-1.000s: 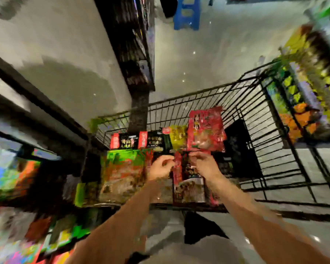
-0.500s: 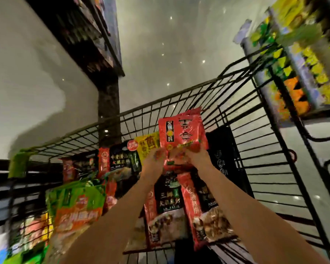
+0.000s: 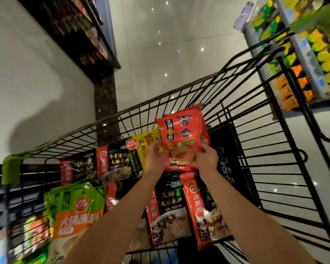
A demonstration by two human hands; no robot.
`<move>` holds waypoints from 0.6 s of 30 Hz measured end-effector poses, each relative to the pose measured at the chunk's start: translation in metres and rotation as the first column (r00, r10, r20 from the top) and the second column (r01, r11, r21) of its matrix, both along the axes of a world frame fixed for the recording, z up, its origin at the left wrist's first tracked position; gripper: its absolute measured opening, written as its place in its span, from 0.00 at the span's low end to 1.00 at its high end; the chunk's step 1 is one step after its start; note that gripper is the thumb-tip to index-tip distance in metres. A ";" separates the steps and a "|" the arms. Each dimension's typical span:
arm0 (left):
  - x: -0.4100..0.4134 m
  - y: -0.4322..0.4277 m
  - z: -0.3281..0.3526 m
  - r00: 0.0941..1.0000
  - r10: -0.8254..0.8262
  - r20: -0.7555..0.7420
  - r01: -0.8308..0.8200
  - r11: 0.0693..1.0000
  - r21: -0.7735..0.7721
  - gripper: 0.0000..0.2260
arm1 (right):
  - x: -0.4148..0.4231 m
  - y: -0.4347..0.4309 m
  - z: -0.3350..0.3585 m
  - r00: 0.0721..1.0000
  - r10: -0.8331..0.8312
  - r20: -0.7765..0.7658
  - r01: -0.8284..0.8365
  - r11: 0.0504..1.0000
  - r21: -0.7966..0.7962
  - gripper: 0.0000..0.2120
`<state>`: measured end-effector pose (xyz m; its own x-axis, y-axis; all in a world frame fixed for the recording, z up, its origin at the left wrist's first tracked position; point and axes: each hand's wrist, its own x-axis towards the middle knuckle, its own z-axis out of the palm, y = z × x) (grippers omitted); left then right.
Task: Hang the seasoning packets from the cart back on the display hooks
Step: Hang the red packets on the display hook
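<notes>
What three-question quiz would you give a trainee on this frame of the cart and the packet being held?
1. True or false: both hands hold the red packet above the cart.
2. Which packet lies at the cart's near left? A) green and orange packet B) a blue packet C) a white packet
3. Fill in: the left hand grips the red packet's lower left edge, and the right hand grips its lower ___ edge.

Key: 1 true; 2 A; 3 right.
</notes>
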<state>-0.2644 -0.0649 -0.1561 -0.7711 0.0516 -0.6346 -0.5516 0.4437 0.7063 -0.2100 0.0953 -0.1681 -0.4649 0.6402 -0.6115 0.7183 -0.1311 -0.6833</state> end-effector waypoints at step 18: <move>0.015 -0.017 0.034 0.990 0.065 0.125 -0.092 0.971 0.219 0.47 | 0.004 -0.020 0.058 0.991 0.095 -0.090 -0.105 0.988 -0.109 0.12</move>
